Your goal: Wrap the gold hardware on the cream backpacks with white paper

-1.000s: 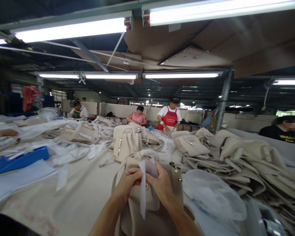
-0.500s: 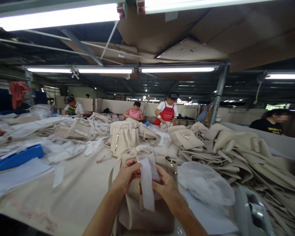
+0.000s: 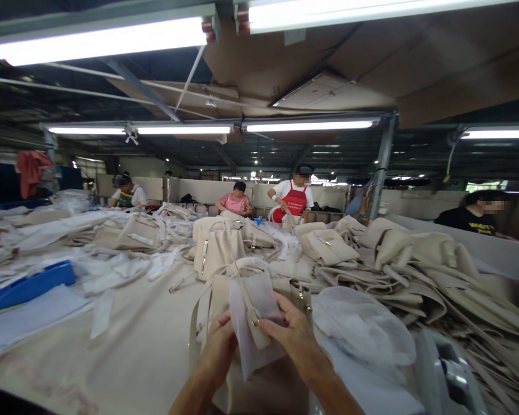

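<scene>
In front of me a beige handbag [image 3: 268, 383] stands on the table. A thin white sheet [image 3: 239, 323] of tissue-like paper is spread against its front, behind a beige strap [image 3: 245, 297] with a small gold buckle. My right hand [image 3: 297, 331] is closed at the sheet's right side, its thumb pressing on the strap by the buckle. At the sheet's left edge, my left hand [image 3: 218, 349] is closed on the paper, with its fingertips partly hidden behind it.
Another beige bag [image 3: 218, 248] stands just beyond. To the right are a crumpled clear plastic bag [image 3: 363, 325], a grey tape dispenser [image 3: 447, 369] and piled beige pieces [image 3: 432, 271]. A blue tray [image 3: 34, 282] lies left. Several co-workers work across the table.
The narrow folded white strip has been opened into a wider sheet, now lying behind the strap. My left hand has moved lower, while my right thumb has come onto the strap near the buckle.
</scene>
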Demonstrator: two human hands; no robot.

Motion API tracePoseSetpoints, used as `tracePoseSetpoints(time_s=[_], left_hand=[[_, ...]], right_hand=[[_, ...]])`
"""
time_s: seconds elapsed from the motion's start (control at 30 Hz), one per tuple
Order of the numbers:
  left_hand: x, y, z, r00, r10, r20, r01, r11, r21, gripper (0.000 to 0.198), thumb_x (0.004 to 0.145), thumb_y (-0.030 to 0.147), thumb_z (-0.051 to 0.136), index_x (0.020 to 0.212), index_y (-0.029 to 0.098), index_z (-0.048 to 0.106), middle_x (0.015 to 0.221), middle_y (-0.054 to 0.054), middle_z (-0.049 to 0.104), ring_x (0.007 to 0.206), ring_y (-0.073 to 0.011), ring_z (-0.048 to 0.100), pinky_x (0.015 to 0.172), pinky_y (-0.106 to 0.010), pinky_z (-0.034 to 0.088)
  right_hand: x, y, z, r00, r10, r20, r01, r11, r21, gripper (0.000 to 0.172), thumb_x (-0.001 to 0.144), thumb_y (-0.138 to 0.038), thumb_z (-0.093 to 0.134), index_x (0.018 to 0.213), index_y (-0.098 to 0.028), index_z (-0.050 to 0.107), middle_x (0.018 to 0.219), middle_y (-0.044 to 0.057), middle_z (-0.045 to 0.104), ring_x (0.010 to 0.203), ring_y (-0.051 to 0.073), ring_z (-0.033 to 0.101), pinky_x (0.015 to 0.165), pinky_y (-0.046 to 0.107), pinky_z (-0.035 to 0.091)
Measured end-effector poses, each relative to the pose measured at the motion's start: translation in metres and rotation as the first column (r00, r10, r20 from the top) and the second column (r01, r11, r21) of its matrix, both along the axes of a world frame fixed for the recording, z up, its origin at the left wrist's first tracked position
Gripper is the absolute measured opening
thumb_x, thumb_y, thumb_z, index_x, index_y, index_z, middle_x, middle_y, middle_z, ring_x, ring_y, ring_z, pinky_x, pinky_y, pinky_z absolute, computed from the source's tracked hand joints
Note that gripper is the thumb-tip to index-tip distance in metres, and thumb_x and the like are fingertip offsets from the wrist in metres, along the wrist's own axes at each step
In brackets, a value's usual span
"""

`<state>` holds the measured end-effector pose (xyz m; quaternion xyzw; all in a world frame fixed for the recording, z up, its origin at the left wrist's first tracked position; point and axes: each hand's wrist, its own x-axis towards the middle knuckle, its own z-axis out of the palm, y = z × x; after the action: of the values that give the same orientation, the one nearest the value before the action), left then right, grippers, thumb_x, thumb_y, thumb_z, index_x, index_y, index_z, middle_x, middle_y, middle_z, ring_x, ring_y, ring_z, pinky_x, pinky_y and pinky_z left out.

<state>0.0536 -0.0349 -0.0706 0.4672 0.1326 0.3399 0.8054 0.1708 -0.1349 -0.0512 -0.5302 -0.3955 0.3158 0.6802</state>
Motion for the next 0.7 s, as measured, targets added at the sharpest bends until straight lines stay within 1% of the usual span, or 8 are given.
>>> tracePoseSetpoints(time_s=[0.13, 0.27, 0.33, 0.4, 0.47, 0.53, 0.6, 0.7], left_hand=[[0.003, -0.002, -0.011, 1.000, 0.021, 0.014, -0.022, 0.999, 0.040, 0.039, 0.061, 0.049, 0.086, 0.072, 0.014, 0.073, 0.060, 0.000, 0.059, 0.053, -0.0094, 0.049, 0.055, -0.021, 0.043], [0.011, -0.004, -0.003, 0.998, 0.056, -0.004, -0.055, 0.998, 0.037, 0.045, 0.059, 0.054, 0.086, 0.066, 0.014, 0.065, 0.053, 0.003, 0.051, 0.046, -0.0068, 0.041, 0.047, -0.019, 0.037], [0.014, -0.006, 0.003, 0.997, 0.070, -0.023, -0.069, 0.997, 0.040, 0.048, 0.057, 0.056, 0.085, 0.069, 0.015, 0.064, 0.052, 0.003, 0.051, 0.043, -0.0073, 0.041, 0.041, -0.019, 0.034], [0.016, -0.009, 0.008, 0.995, 0.092, -0.046, -0.090, 0.995, 0.040, 0.052, 0.054, 0.058, 0.085, 0.072, 0.015, 0.063, 0.051, 0.003, 0.052, 0.041, -0.0081, 0.041, 0.037, -0.019, 0.031], [0.018, -0.012, 0.012, 0.991, 0.124, -0.060, -0.122, 0.992, 0.037, 0.053, 0.052, 0.060, 0.084, 0.072, 0.016, 0.062, 0.049, 0.004, 0.050, 0.039, -0.0082, 0.040, 0.036, -0.019, 0.031], [0.018, -0.015, 0.014, 0.988, 0.143, -0.057, -0.140, 0.989, 0.045, 0.053, 0.053, 0.060, 0.083, 0.071, 0.016, 0.061, 0.048, 0.005, 0.050, 0.038, -0.0081, 0.040, 0.035, -0.019, 0.031], [0.019, -0.017, 0.014, 0.988, 0.145, -0.047, -0.141, 0.988, 0.064, 0.051, 0.057, 0.059, 0.082, 0.072, 0.016, 0.061, 0.048, 0.005, 0.050, 0.038, -0.0079, 0.039, 0.036, -0.019, 0.031], [0.018, -0.016, 0.011, 0.989, 0.141, -0.044, -0.137, 0.987, 0.082, 0.050, 0.060, 0.059, 0.080, 0.078, 0.015, 0.064, 0.050, 0.004, 0.051, 0.040, -0.0077, 0.039, 0.037, -0.018, 0.029]], right_hand=[[-0.001, 0.002, -0.004, 0.993, -0.047, 0.106, 0.047, 0.999, 0.001, 0.069, 0.066, -0.039, 0.081, 0.129, -0.020, 0.060, 0.087, 0.003, 0.075, 0.076, 0.024, 0.071, 0.068, 0.033, 0.057], [-0.001, 0.002, -0.009, 0.957, -0.130, 0.258, 0.121, 0.991, 0.049, 0.060, 0.074, -0.039, 0.073, 0.130, -0.021, 0.059, 0.089, 0.004, 0.075, 0.077, 0.023, 0.071, 0.071, 0.034, 0.058], [0.000, -0.001, -0.012, 0.911, -0.217, 0.351, 0.200, 0.976, 0.085, 0.057, 0.078, -0.035, 0.069, 0.131, -0.020, 0.058, 0.090, 0.004, 0.074, 0.076, 0.023, 0.070, 0.071, 0.034, 0.058], [-0.001, -0.008, -0.012, 0.798, -0.393, 0.458, 0.345, 0.920, 0.189, 0.050, 0.080, -0.033, 0.064, 0.129, -0.020, 0.059, 0.091, 0.005, 0.073, 0.079, 0.023, 0.069, 0.075, 0.035, 0.057], [-0.004, -0.015, -0.011, 0.620, -0.570, 0.539, 0.457, 0.821, 0.342, 0.032, 0.085, -0.035, 0.059, 0.113, -0.021, 0.066, 0.091, 0.007, 0.072, 0.084, 0.023, 0.068, 0.079, 0.036, 0.054], [-0.010, -0.022, -0.009, 0.498, -0.624, 0.602, 0.476, 0.777, 0.412, 0.022, 0.089, -0.038, 0.056, 0.096, -0.022, 0.068, 0.089, 0.007, 0.071, 0.085, 0.023, 0.067, 0.079, 0.035, 0.052], [-0.015, -0.023, -0.007, 0.514, -0.550, 0.658, 0.467, 0.823, 0.323, 0.022, 0.087, -0.042, 0.061, 0.096, -0.023, 0.067, 0.086, 0.006, 0.072, 0.081, 0.023, 0.067, 0.074, 0.034, 0.051], [-0.017, -0.016, -0.008, 0.677, -0.420, 0.604, 0.445, 0.888, 0.118, 0.035, 0.078, -0.040, 0.070, 0.107, -0.023, 0.062, 0.083, 0.003, 0.073, 0.075, 0.023, 0.068, 0.069, 0.032, 0.051]])
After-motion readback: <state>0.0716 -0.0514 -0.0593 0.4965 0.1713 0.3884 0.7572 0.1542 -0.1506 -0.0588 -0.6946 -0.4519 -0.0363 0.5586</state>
